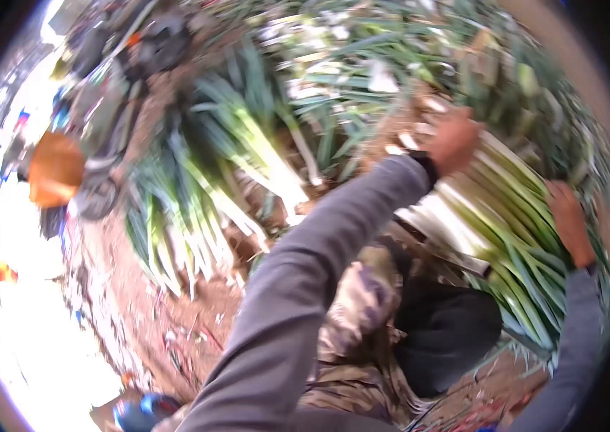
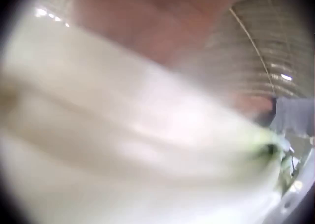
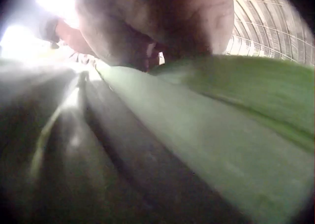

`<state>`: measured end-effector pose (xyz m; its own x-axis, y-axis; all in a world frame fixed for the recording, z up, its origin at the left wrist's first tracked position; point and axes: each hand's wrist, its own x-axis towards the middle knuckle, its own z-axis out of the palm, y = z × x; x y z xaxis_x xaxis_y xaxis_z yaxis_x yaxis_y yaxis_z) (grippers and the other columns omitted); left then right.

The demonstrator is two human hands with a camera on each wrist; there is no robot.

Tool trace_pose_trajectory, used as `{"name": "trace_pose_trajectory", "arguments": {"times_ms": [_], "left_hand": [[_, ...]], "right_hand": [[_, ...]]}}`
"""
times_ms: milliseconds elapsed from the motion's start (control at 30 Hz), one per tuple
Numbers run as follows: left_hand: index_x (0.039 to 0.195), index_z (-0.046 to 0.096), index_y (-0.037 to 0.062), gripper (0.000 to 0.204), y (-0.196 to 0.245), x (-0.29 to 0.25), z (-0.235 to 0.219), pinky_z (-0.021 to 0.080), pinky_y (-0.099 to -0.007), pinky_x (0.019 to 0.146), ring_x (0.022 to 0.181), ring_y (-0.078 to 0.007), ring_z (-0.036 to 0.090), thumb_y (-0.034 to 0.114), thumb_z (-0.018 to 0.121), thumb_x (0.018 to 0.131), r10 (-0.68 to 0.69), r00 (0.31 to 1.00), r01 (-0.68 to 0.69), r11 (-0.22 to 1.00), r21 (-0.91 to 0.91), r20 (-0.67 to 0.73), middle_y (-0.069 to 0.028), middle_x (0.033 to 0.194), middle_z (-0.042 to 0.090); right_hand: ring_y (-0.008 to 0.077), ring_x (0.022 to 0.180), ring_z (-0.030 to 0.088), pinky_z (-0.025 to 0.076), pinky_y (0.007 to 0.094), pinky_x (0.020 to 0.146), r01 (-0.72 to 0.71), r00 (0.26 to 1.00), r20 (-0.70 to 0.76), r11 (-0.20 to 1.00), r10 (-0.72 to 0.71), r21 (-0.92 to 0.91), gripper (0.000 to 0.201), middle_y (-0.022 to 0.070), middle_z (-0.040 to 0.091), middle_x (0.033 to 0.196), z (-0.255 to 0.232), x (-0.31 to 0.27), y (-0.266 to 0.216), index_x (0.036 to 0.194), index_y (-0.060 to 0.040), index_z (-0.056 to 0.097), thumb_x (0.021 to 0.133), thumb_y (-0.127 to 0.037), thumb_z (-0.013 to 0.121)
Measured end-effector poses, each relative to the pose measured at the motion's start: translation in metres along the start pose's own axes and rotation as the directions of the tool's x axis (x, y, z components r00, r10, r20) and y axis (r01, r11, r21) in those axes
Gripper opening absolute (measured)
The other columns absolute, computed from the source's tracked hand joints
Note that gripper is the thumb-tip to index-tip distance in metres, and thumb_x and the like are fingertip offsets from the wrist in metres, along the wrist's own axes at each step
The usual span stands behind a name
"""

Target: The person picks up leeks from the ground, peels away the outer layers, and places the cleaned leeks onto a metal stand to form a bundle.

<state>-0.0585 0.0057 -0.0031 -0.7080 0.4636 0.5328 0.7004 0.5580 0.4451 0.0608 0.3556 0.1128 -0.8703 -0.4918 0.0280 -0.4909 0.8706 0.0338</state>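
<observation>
A thick bundle of leeks [image 1: 495, 209] lies across the person's lap area, white ends toward the upper left and green leaves toward the lower right. My left hand [image 1: 454, 142] is over the white root ends, blurred; its finger shape is unclear. White stalks [image 2: 147, 120] fill the left wrist view beneath the blurred left hand [image 2: 157, 22]. At the bundle's far right edge, my right hand [image 1: 571, 223] grips the green part. Close up, the right hand [image 3: 157, 22] has bent fingers against broad green leaves [image 3: 197, 120].
Separate bunches of leeks [image 1: 197, 194] lie on the brown ground [image 1: 204, 317] at left. A large leek heap [image 1: 362, 57] spreads behind and along the right. An orange object [image 1: 56, 169] stands at far left. A dark bar [image 1: 456, 259] lies beside the bundle, near the knee.
</observation>
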Motion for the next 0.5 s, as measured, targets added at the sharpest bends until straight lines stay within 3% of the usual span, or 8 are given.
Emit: {"name": "trace_pose_trajectory", "arguments": {"times_ms": [67, 167, 200, 267, 300, 367, 467, 500], "left_hand": [[0.113, 0.073, 0.0017, 0.027, 0.029, -0.003, -0.033, 0.054, -0.0480, 0.090, 0.105, -0.0398, 0.063, 0.013, 0.071, 0.088, -0.128, 0.982, 0.094, 0.970, -0.223, -0.141, -0.0198, 0.101, 0.068], [0.122, 0.069, -0.0010, 0.034, 0.045, -0.048, -0.104, 0.054, -0.0472, 0.093, 0.104, -0.0406, 0.065, 0.020, 0.073, 0.096, -0.154, 0.980, 0.054, 0.808, -0.587, -0.122, -0.0225, 0.106, 0.068], [0.125, 0.068, -0.0011, 0.032, 0.043, -0.074, -0.132, 0.055, -0.0437, 0.091, 0.105, -0.0383, 0.067, 0.020, 0.070, 0.100, -0.147, 0.978, 0.023, 0.777, -0.629, -0.146, -0.0213, 0.110, 0.068], [0.131, 0.065, -0.0034, 0.031, 0.036, -0.137, -0.195, 0.057, -0.0357, 0.091, 0.104, -0.0240, 0.071, 0.015, 0.065, 0.105, -0.270, 0.962, 0.167, 0.696, -0.698, -0.039, -0.0158, 0.114, 0.068], [0.135, 0.065, -0.0012, 0.033, 0.023, -0.176, -0.202, 0.057, -0.0341, 0.095, 0.106, -0.0193, 0.071, 0.015, 0.065, 0.106, -0.426, 0.904, 0.259, 0.470, -0.844, 0.040, -0.0122, 0.116, 0.071], [0.139, 0.063, 0.0008, 0.038, -0.016, -0.264, -0.217, 0.055, -0.0326, 0.099, 0.109, -0.0168, 0.069, 0.024, 0.061, 0.109, -0.682, 0.721, 0.397, 0.262, -0.880, 0.122, -0.0094, 0.120, 0.073], [0.132, 0.061, -0.0055, 0.043, -0.071, -0.412, -0.208, 0.056, -0.0310, 0.084, 0.089, -0.0170, 0.068, 0.029, 0.065, 0.107, -0.970, 0.191, 0.620, 0.001, -0.784, 0.150, -0.0100, 0.107, 0.070], [0.122, 0.066, -0.0042, 0.034, -0.089, -0.464, -0.194, 0.055, -0.0278, 0.071, 0.082, -0.0145, 0.068, 0.025, 0.065, 0.106, -0.987, 0.086, 0.582, -0.061, -0.811, 0.136, -0.0099, 0.104, 0.073]], "right_hand": [[0.0394, 0.136, 0.052, 0.041, 0.0430, 0.115, -0.263, 0.959, 0.143, 0.955, 0.243, 0.137, 0.038, 0.0208, 0.058, 0.143, -0.018, -0.007, -0.010, 0.140, 0.0009, 0.060, 0.105, -0.014, 0.054], [0.0362, 0.145, 0.046, 0.034, 0.0416, 0.121, -0.284, 0.950, 0.137, 0.959, 0.280, 0.010, 0.042, 0.0196, 0.055, 0.150, -0.027, -0.028, -0.005, 0.147, 0.0005, 0.055, 0.109, -0.016, 0.052], [0.0348, 0.146, 0.045, 0.033, 0.0415, 0.122, -0.294, 0.949, 0.125, 0.956, 0.290, 0.012, 0.042, 0.0193, 0.055, 0.151, -0.034, -0.035, -0.004, 0.148, 0.0007, 0.054, 0.109, -0.016, 0.052], [0.0322, 0.147, 0.045, 0.032, 0.0412, 0.123, -0.293, 0.948, 0.121, 0.956, 0.293, -0.018, 0.043, 0.0178, 0.053, 0.154, -0.051, -0.053, 0.003, 0.149, 0.0003, 0.054, 0.109, -0.015, 0.053], [0.0309, 0.146, 0.046, 0.033, 0.0410, 0.122, -0.279, 0.951, 0.123, 0.959, 0.283, -0.051, 0.044, 0.0166, 0.053, 0.155, -0.060, -0.062, 0.007, 0.149, -0.0003, 0.054, 0.108, -0.015, 0.054], [0.0289, 0.145, 0.047, 0.035, 0.0401, 0.122, -0.277, 0.951, 0.126, 0.959, 0.282, -0.053, 0.044, 0.0153, 0.053, 0.156, -0.081, -0.073, -0.003, 0.149, -0.0004, 0.054, 0.108, -0.014, 0.055], [0.0269, 0.141, 0.052, 0.037, 0.0382, 0.121, -0.348, 0.934, 0.127, 0.931, 0.334, 0.111, 0.041, 0.0156, 0.055, 0.153, -0.113, -0.062, -0.086, 0.147, 0.0012, 0.056, 0.108, -0.011, 0.055], [0.0266, 0.139, 0.053, 0.038, 0.0374, 0.120, -0.391, 0.920, 0.130, 0.895, 0.370, 0.216, 0.040, 0.0163, 0.056, 0.152, -0.118, -0.056, -0.126, 0.145, 0.0021, 0.057, 0.107, -0.009, 0.055]]}}
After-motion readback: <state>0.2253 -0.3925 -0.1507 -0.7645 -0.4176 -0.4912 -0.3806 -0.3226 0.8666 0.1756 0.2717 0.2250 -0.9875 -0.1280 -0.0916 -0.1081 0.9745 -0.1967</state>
